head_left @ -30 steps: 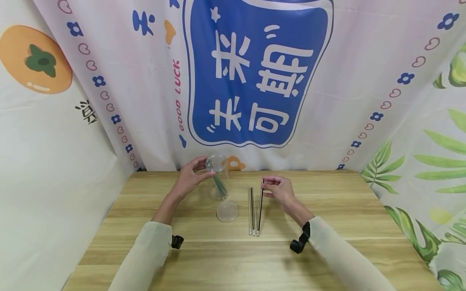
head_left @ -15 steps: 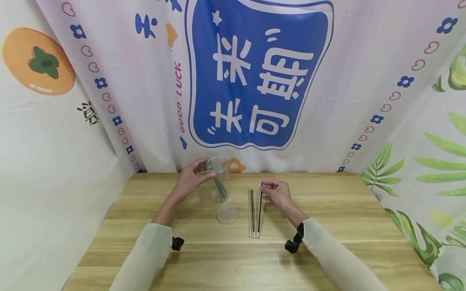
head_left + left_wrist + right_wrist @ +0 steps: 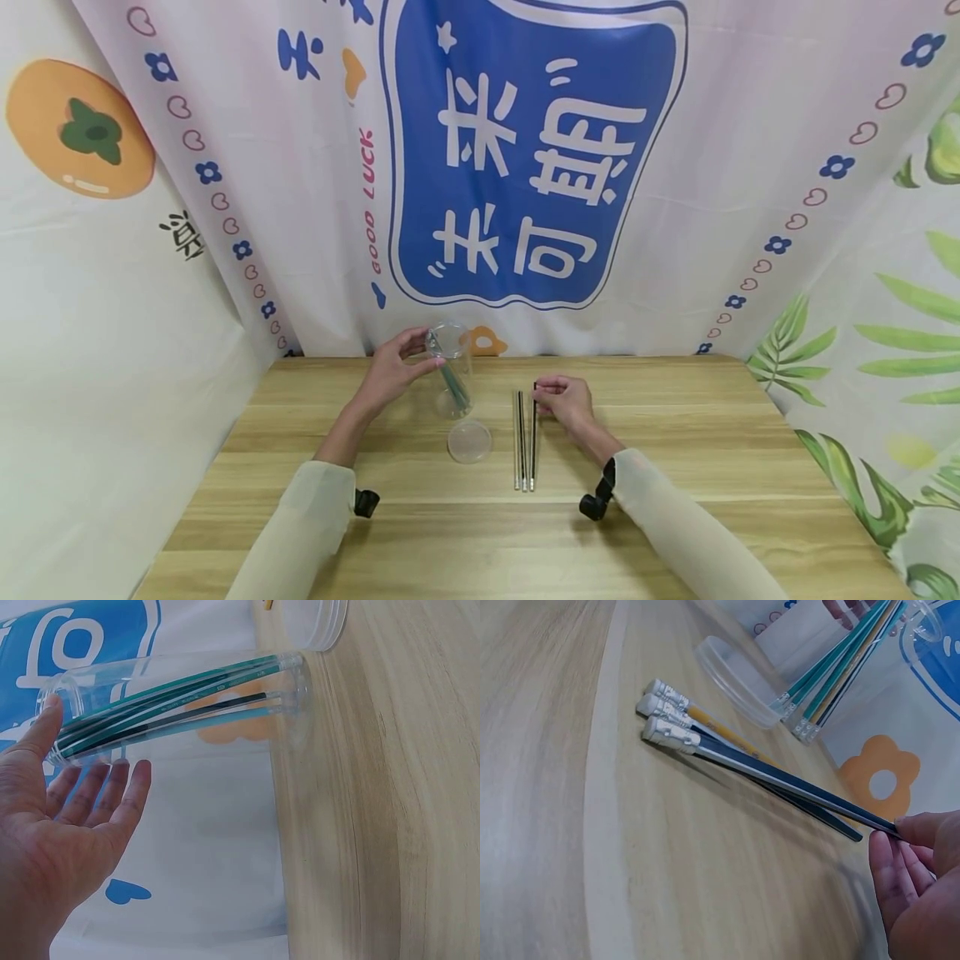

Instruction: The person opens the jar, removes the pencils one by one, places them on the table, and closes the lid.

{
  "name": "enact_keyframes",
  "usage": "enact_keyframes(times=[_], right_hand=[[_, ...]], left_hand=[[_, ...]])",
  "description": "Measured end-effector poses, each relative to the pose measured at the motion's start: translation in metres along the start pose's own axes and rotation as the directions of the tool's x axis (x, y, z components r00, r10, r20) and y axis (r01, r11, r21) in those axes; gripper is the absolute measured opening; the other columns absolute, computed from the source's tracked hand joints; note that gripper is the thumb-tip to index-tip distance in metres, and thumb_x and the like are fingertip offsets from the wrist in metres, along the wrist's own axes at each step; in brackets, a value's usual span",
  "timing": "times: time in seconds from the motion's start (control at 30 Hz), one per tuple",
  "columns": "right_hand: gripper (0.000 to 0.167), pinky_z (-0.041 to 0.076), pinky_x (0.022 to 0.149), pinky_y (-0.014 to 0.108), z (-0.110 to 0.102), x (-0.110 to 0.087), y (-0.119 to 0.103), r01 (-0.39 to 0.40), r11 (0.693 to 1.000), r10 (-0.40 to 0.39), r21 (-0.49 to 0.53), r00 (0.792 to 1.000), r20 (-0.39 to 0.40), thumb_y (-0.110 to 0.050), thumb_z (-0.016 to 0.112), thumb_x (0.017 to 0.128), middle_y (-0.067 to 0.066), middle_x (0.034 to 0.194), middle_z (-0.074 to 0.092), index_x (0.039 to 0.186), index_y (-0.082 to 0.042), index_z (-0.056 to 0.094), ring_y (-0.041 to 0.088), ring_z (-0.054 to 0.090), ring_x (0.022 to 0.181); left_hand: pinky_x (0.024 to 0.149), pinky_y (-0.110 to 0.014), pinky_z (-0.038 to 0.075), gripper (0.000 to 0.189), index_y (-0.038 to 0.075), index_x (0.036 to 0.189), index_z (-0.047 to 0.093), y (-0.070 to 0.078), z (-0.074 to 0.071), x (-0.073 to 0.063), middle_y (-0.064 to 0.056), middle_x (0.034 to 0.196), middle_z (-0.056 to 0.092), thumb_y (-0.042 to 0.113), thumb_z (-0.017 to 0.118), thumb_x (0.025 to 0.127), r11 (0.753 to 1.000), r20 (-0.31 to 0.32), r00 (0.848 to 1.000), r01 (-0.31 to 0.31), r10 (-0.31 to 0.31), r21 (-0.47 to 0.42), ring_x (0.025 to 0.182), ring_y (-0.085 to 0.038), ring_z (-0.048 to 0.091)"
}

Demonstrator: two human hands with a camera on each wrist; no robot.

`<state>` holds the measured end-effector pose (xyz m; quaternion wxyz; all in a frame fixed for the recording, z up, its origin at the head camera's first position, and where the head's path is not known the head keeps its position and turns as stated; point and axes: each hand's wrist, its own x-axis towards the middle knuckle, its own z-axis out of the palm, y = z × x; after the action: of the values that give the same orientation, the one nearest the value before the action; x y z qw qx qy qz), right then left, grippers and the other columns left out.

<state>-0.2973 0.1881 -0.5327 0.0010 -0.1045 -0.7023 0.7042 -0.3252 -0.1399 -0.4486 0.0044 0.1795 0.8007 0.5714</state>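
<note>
My left hand (image 3: 393,367) holds a clear plastic jar (image 3: 461,367) near its open rim, thumb on one side and fingers on the other. Inside the jar lean several pencils (image 3: 187,697), mostly green, with their eraser ends at the bottom. My right hand (image 3: 566,400) pinches a black-and-silver pencil (image 3: 795,787) by its far end, between thumb and fingertips. That pencil's white eraser points toward the near side of the table. Just left of it lie a second black pencil (image 3: 522,442) and a yellow one (image 3: 735,739), eraser ends side by side.
A round clear lid (image 3: 469,442) lies on the wooden table (image 3: 480,542) in front of the jar. Printed cloth (image 3: 315,250) hangs behind the table's back edge and along both sides.
My right hand has moved a little left and nearer, bringing its pencil from a slant to almost parallel with the two beside it. The left hand and jar stay put.
</note>
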Motion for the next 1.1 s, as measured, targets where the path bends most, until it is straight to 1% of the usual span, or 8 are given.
enact_keyframes(times=[0.13,0.23,0.37,0.47,0.67,0.93,1.1], right_hand=[[0.026,0.068,0.074,0.034,0.003,0.002,0.004,0.002,1.0,-0.003,-0.027,1.0,-0.009,0.006,0.079,0.091,0.017,0.1,0.077,0.116,0.006,0.074,0.018,0.076,0.078],[0.023,0.067,0.07,0.031,0.006,0.002,0.005,0.018,0.998,-0.019,-0.058,1.0,-0.016,0.006,0.08,0.091,0.017,0.099,0.077,0.114,0.006,0.075,0.016,0.075,0.076],[0.021,0.067,0.067,0.03,0.008,0.003,0.007,0.048,0.994,-0.051,-0.099,0.999,-0.021,0.007,0.08,0.09,0.019,0.098,0.078,0.111,0.008,0.076,0.016,0.075,0.074],[0.02,0.067,0.066,0.031,0.01,0.003,0.009,0.06,0.99,-0.063,-0.126,0.998,-0.019,0.007,0.08,0.089,0.019,0.096,0.077,0.109,0.007,0.076,0.017,0.075,0.073],[0.017,0.067,0.064,0.031,0.012,0.005,0.014,0.083,0.982,-0.086,-0.167,0.996,-0.01,0.006,0.08,0.089,0.016,0.092,0.076,0.106,0.007,0.077,0.018,0.074,0.07],[0.016,0.066,0.062,0.027,0.015,0.005,0.014,0.131,0.96,-0.141,-0.249,0.99,-0.023,0.003,0.082,0.089,0.015,0.09,0.077,0.104,0.006,0.079,0.014,0.073,0.069],[0.015,0.065,0.062,0.026,0.017,0.003,0.012,0.143,0.95,-0.156,-0.278,0.987,-0.024,0.004,0.082,0.088,0.014,0.088,0.078,0.102,0.006,0.079,0.014,0.074,0.069]], left_hand=[[0.11,-0.045,0.055,0.069,0.006,0.151,0.055,0.0,0.0,0.0,-0.016,0.145,0.064,0.021,0.086,0.092,1.0,-0.008,1.0,-0.004,0.004,0.001,0.137,-0.034,0.059],[0.111,-0.045,0.055,0.069,0.005,0.152,0.054,0.0,0.0,0.0,-0.017,0.146,0.063,0.021,0.086,0.092,1.0,-0.006,1.0,-0.012,0.012,0.002,0.137,-0.035,0.059],[0.111,-0.044,0.055,0.071,0.006,0.153,0.053,0.0,0.0,0.001,-0.017,0.147,0.062,0.023,0.085,0.092,1.0,-0.004,1.0,-0.007,0.007,0.01,0.138,-0.035,0.059],[0.111,-0.045,0.054,0.071,0.007,0.153,0.053,0.0,0.0,0.001,-0.017,0.147,0.063,0.024,0.086,0.092,1.0,-0.007,1.0,0.0,0.0,0.01,0.138,-0.035,0.059],[0.112,-0.049,0.054,0.071,0.005,0.153,0.053,-0.001,0.0,0.001,-0.019,0.147,0.062,0.021,0.086,0.092,1.0,-0.006,1.0,-0.001,0.001,-0.01,0.138,-0.037,0.058],[0.111,-0.047,0.054,0.071,0.007,0.153,0.053,0.0,-0.001,0.0,-0.017,0.147,0.063,0.023,0.086,0.092,1.0,-0.012,1.0,0.001,-0.001,0.001,0.138,-0.035,0.058],[0.112,-0.048,0.054,0.071,0.007,0.153,0.054,0.0,0.0,0.0,-0.017,0.146,0.063,0.023,0.086,0.092,1.0,-0.009,1.0,0.005,-0.005,0.001,0.139,-0.036,0.058]])
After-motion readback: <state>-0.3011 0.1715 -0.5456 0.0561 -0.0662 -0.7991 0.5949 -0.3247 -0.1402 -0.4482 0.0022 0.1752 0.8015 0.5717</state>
